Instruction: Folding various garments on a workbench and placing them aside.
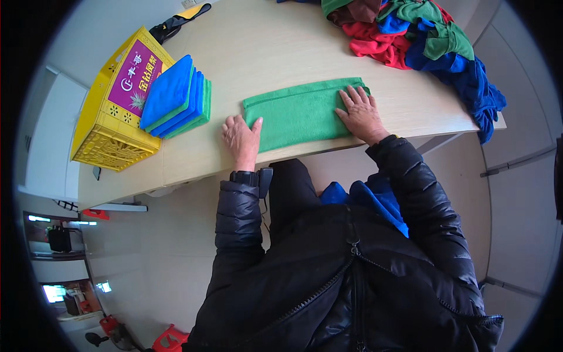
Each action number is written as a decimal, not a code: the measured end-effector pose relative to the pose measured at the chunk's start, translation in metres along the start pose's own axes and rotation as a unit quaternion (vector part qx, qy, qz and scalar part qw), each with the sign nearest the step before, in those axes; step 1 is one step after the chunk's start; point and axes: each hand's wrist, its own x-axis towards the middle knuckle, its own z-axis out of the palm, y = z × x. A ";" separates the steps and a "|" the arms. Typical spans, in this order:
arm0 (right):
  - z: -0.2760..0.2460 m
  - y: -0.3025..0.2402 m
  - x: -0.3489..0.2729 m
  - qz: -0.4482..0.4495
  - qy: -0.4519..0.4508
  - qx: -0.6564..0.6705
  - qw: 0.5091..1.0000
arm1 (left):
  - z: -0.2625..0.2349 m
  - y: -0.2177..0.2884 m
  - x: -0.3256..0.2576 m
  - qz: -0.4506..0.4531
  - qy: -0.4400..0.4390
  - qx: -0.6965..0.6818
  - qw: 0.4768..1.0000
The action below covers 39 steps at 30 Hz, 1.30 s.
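A green towel [299,114] lies folded into a long rectangle near the front edge of the table, its far edge showing a folded-over strip. My left hand [241,138] rests at the towel's left end, fingers on the tabletop and thumb stretched along the cloth. On the right end my right hand [360,114] lies flat, its fingers spread over the green cloth. Neither hand grips anything. To the left of my left hand stands a neat stack of folded blue and green towels [170,97], leaning close to a yellow crate.
The yellow plastic crate [120,141] with a purple panel stands on the table's left side. A heap of crumpled red, blue and green towels [404,35] fills the far right, hanging over the edge. Blue cloth [375,196] lies by my lap. A black strap-like item [176,24] sits far left.
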 end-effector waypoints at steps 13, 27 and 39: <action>0.004 -0.081 0.020 -0.056 0.004 0.048 0.997 | 0.012 -0.034 0.027 -0.026 -0.151 -0.623 0.767; 0.013 -0.116 0.009 -0.076 0.025 0.048 0.996 | -0.048 -0.038 0.013 -0.045 -0.215 -0.734 0.643; 0.000 -0.099 -0.036 -0.111 0.071 0.114 0.985 | -0.031 0.120 0.028 0.142 -0.208 -0.697 0.672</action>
